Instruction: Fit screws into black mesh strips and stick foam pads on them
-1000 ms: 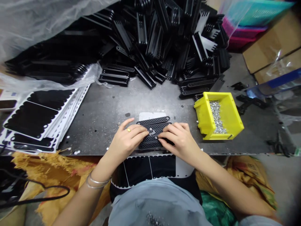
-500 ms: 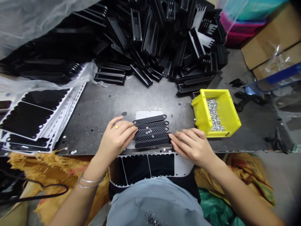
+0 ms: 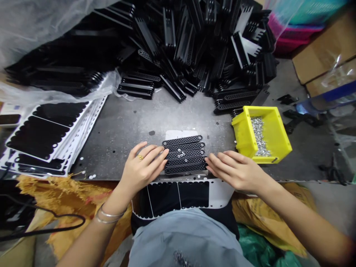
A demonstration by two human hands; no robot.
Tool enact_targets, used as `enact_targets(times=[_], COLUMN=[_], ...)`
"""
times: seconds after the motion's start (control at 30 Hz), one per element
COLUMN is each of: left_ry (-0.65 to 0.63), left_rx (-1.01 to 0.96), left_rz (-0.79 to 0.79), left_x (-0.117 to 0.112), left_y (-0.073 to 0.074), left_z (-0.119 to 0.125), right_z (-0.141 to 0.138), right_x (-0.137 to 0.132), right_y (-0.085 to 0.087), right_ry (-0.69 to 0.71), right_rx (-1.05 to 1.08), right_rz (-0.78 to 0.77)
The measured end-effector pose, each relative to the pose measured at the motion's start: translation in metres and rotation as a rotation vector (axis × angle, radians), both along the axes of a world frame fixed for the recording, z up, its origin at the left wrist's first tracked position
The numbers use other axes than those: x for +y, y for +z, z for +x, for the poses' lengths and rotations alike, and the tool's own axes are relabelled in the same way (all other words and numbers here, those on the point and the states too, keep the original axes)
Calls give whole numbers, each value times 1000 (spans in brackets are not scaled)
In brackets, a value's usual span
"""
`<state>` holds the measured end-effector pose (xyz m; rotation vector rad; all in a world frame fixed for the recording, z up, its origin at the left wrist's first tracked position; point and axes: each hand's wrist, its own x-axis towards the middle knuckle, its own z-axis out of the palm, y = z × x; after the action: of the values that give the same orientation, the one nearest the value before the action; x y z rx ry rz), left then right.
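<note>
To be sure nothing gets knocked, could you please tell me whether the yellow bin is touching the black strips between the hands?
Apart: the head view shows grey tabletop between the yellow bin and the black strips.

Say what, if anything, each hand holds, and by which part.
A hold cannot be told for certain: the left hand has its fingertips at left ends of the black strips, the right hand at right ends.

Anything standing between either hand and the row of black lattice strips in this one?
Nothing visible does. The left hand has its fingertips at the left ends of the black lattice strips; the right hand has its at the right ends. The small silver rings lie on top, and the yellow bin stands off to the right.
</note>
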<state>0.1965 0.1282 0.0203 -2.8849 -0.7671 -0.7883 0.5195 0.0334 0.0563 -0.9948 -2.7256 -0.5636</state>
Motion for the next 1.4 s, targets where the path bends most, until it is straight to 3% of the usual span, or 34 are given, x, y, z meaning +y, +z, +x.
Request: enact_targets(times=[0.07,0.33,0.43,0.5,0.63,0.8,0.93,1.1,1.23,1.4], left_ry=[13,192,237,207,9,-87,-88,-48,-69,-3], left_rx=[2,29,70,34,-70,-46,-18,13,-10,-22], left_rz=[19,-55,-96,-138,-243,-243,-169,-126,-100,-46], left_x=[-3,-25,-32,-32,-22,-7,-2,-3,-3,-4], left_y=[1,11,12,11,9,13,18,20,15,10], left_z=[0,20,25,27,31,31,22,4,0,4], right_z=[-4,-28,-40,-51,-68,-39,-19,-22,-17,-1], right_x=[0,-12,-9,-1,12,-8,-31,-37,-35,-27], right_y=[-1,-4,-2,-5,-15,-16,-16,-19,-17,-10], right_ry=[2,-231,-304,-341,-350,-420,-358,-240,-186,-52], right_rx=[15,76,192,325,510,549,405,235,139,59], right_rz=[-7,-50,-116,-183,-315,-309,-180,-61,-89,-153])
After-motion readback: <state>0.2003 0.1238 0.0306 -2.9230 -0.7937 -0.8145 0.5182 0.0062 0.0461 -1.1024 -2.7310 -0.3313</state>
